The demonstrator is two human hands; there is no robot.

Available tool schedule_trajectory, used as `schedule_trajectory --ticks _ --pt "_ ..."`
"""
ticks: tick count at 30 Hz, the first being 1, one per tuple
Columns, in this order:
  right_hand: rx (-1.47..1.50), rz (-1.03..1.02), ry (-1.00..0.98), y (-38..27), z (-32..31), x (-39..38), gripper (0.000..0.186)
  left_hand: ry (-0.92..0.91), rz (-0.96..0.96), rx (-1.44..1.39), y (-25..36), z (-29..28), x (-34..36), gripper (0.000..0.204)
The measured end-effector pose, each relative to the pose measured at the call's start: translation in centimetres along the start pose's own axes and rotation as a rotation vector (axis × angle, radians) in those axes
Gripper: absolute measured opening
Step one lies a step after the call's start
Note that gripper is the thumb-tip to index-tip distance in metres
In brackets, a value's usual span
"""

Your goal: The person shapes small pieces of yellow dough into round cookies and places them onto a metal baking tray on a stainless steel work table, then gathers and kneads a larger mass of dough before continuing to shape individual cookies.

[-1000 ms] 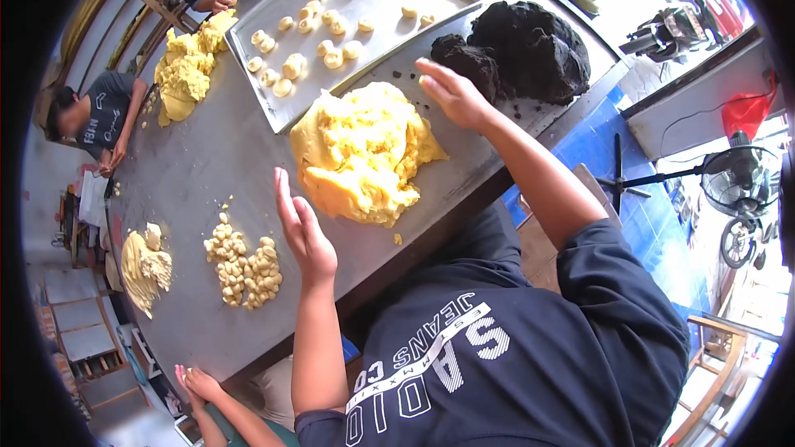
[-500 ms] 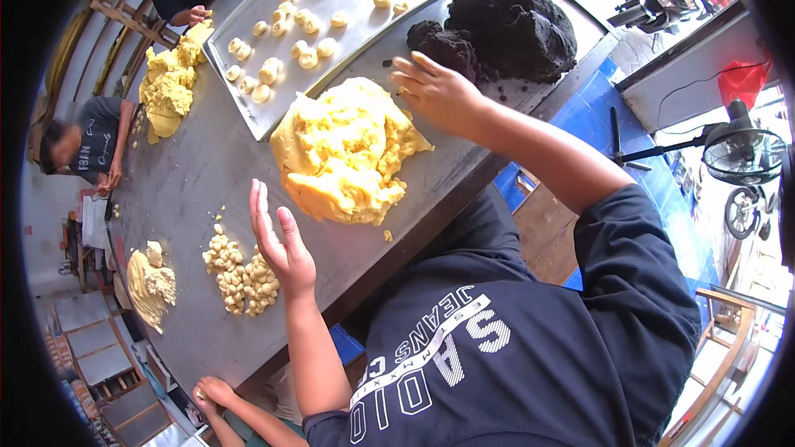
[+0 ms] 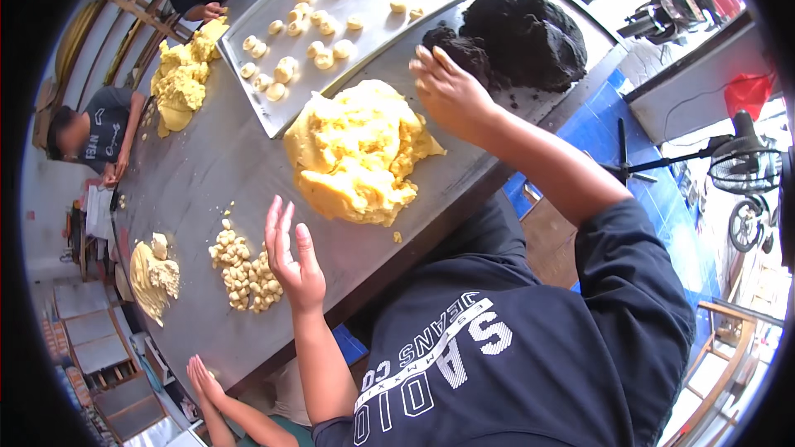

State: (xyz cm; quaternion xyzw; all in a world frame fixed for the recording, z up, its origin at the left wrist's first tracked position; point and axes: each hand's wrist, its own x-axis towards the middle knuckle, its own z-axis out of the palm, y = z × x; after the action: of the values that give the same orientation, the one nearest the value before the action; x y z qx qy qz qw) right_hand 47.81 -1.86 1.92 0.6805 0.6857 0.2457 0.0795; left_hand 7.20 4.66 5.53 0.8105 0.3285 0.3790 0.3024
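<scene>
A big mound of yellow dough [image 3: 358,153] lies on the metal table between my two hands. My left hand [image 3: 296,263] is raised over the table's near edge, fingers stretched and thumb apart, holding nothing I can see. Beside it is a heap of small pale dough pieces [image 3: 245,269]. My right hand [image 3: 454,91] reaches out beyond the mound, its fingers extended at the near side of a smaller dark lump [image 3: 454,48]. That lump adjoins a large black mass of paste [image 3: 530,40]. The underside of my right fingers is hidden.
A metal tray [image 3: 364,60] carrying rounded dough balls lies beyond the mound. More yellow dough [image 3: 178,83] and a pale dough lump [image 3: 151,281] sit leftward. Co-workers stand along the far and left sides; another person's hands [image 3: 205,385] are at lower left. A fan [image 3: 745,157] stands right.
The whole view has shifted slightly. My right hand has come closer to the dark lump. My left hand's fingers have spread a little. The lower-left person's hands now lie flat together.
</scene>
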Motion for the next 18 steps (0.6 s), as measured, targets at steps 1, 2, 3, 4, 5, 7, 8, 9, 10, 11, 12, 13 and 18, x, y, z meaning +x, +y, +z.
schedule_trajectory --ticks 1,2,3,4,5,7,8,9,10,11,12,13,18 --pt "0.196 0.023 0.008 -0.6 -0.6 -1.0 0.047 0.052 0.035 0.106 -1.1 -0.8 -0.6 0.036" --pt "0.393 0.039 0.016 -1.7 -1.4 -1.9 0.045 0.074 0.027 0.127 -2.8 -1.9 -0.9 0.036" --pt "0.398 0.015 0.035 -2.7 -2.1 -2.5 0.045 0.057 -0.140 0.069 -4.7 -3.1 -0.9 0.036" --pt "0.799 0.264 0.091 -3.6 -2.4 -3.3 0.044 0.040 -0.306 -0.002 -6.1 -3.8 -0.5 0.036" --pt "1.196 0.521 0.134 -4.4 -2.6 -3.8 0.044 0.091 -0.437 -0.135 -6.7 -3.5 1.2 0.037" --pt "1.536 0.642 0.162 -6.3 -2.6 -4.4 0.047 0.118 -0.632 -0.282 -9.1 -2.6 7.0 0.039" --pt "1.883 0.773 0.187 -7.2 -2.2 -4.2 0.050 0.103 -0.698 -0.288 -11.1 -2.0 9.9 0.041" --pt "1.821 0.733 0.198 -7.8 -1.0 -4.2 0.056 0.097 -0.653 -0.220 -12.6 -0.4 12.8 0.043" --pt "1.711 0.678 0.222 -8.9 -0.7 -3.7 0.059 0.100 -0.604 -0.142 -14.2 0.5 15.7 0.046" --pt "1.594 0.641 0.243 -10.0 -1.3 -2.8 0.061 0.056 -0.640 -0.103 -16.1 0.2 18.4 0.046" --pt "1.477 0.606 0.273 -11.1 -1.9 -2.0 0.064 0.015 -0.673 -0.064 -17.6 -0.6 20.9 0.047" --pt "1.399 0.605 0.297 -11.2 -1.4 -2.5 0.067 0.019 -0.753 -0.172 -17.8 1.2 23.2 0.046" --pt "1.359 0.617 0.264 -11.2 -1.7 -3.4 0.067 0.132 -0.697 -0.020 -19.7 5.1 25.5 0.045"
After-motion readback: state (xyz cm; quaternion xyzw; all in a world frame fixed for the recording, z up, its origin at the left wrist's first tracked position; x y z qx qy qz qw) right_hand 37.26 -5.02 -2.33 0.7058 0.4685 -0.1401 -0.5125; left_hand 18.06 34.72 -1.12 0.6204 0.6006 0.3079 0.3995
